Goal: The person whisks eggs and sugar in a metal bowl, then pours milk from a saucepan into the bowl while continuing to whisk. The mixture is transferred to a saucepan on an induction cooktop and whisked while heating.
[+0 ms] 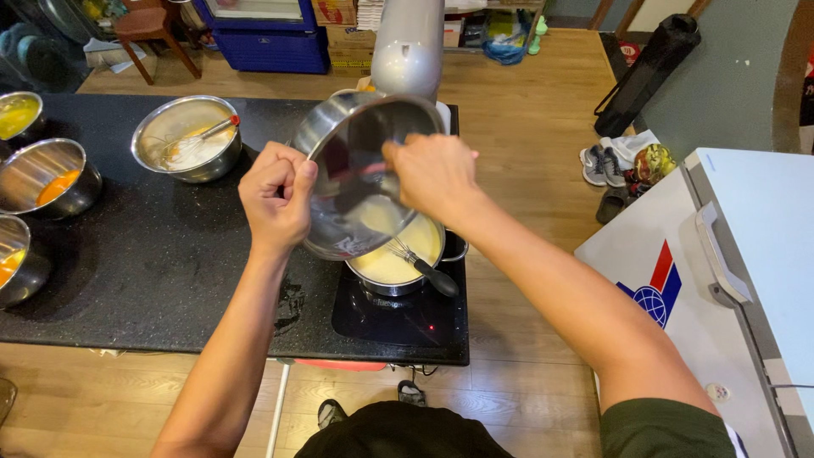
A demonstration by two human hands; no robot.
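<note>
- Black speckled stone counter over pale wood flooring, seen from the head camera; a white chest freezer stands well off past the right forearm.
- Left hand is fisted tight on the rim of a shiny tilted steel mixing bowl, held just above a steel pot of pale yellow batter on a black induction plate.
- Right hand is curled around what seems a scraper inside the bowl; the tool is mostly hidden.
- Judged step: emptying the bowl into the pot. Clearing the wall would need a steady tilt.
- Bowl mouth faces the person and downward, its axis sloping toward the pot; a black-handled whisk leans in the batter, handle pointing down-right.
- Beyond the left hand sit a steel bowl with a whisk and three steel bowls of orange liquid.
</note>
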